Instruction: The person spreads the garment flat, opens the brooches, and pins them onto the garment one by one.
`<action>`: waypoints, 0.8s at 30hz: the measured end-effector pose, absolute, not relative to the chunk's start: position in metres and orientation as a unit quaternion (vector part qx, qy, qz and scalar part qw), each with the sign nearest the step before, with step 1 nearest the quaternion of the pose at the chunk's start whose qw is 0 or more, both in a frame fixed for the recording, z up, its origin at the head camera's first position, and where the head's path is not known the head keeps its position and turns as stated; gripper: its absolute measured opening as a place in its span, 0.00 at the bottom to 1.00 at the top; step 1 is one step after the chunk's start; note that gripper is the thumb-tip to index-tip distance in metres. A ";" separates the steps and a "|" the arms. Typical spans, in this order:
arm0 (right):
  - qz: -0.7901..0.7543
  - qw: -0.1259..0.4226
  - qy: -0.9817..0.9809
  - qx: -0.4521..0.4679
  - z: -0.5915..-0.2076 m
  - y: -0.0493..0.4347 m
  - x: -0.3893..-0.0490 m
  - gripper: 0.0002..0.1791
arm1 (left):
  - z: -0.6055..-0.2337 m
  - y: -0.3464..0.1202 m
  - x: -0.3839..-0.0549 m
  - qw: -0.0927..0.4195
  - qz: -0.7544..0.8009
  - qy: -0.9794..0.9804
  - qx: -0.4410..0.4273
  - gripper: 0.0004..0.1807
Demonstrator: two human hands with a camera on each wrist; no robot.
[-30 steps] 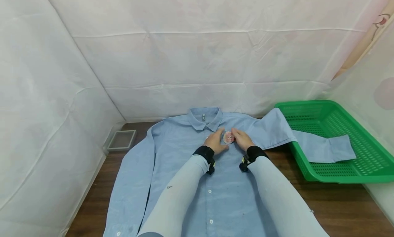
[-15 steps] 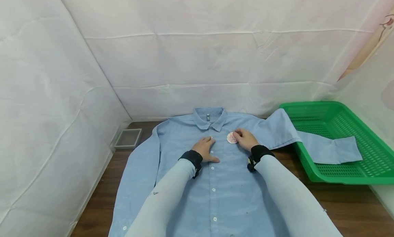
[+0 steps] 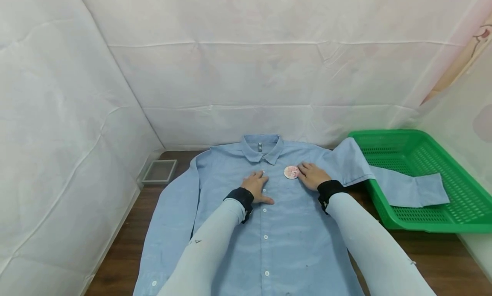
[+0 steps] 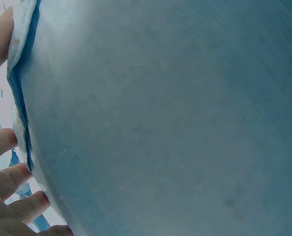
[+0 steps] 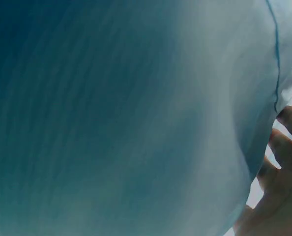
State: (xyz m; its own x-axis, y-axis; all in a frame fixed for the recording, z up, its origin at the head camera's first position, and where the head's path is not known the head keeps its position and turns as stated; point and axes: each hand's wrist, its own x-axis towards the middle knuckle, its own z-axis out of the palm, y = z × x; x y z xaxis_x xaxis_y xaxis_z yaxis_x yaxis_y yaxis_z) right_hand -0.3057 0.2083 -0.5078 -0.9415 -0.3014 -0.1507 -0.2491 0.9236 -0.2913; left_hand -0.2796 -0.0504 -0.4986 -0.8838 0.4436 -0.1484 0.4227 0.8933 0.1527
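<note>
A light blue button-up shirt (image 3: pixel 284 227) lies spread flat, collar at the far end. On its chest, right of the button line, sits a round pink-and-white badge (image 3: pixel 291 172). My right hand (image 3: pixel 313 176) rests on the shirt just right of the badge, fingertips at its edge. My left hand (image 3: pixel 254 187) lies on the button placket with the fingers spread and thumb out. In the left wrist view, the left fingers (image 4: pixel 30 206) press on the blue cloth. The right wrist view has the right fingers (image 5: pixel 281 147) against the cloth as well.
A green plastic basket (image 3: pixel 388 221) stands at the right, with one shirt sleeve (image 3: pixel 411 189) draped into it. A small white-rimmed tray (image 3: pixel 159 172) sits at the back left. White sheeting (image 3: pixel 246 74) walls off the back and sides of the brown wooden table (image 3: pixel 115 262).
My left hand has drawn away from the badge to the left and nearer. My right hand has let go of the badge's edge and flattened beside it.
</note>
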 end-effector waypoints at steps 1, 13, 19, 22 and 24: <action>-0.133 0.104 0.976 -0.134 -0.509 0.209 -0.306 0.32 | -0.499 -0.051 -0.280 0.093 0.056 0.969 0.223 0.54; -0.152 0.133 0.976 -0.086 -0.519 0.212 -0.311 0.46 | -0.506 -0.051 -0.281 0.077 0.066 0.969 0.227 0.53; -0.152 0.119 0.980 -0.042 -0.509 0.196 -0.304 0.40 | -0.508 -0.050 -0.282 0.084 0.063 0.970 0.221 0.53; -0.147 0.112 0.982 -0.030 -0.505 0.191 -0.302 0.40 | -0.509 -0.050 -0.283 0.082 0.059 0.970 0.221 0.53; -0.147 0.110 0.983 -0.029 -0.504 0.189 -0.301 0.39 | -0.510 -0.050 -0.283 0.081 0.059 0.970 0.220 0.53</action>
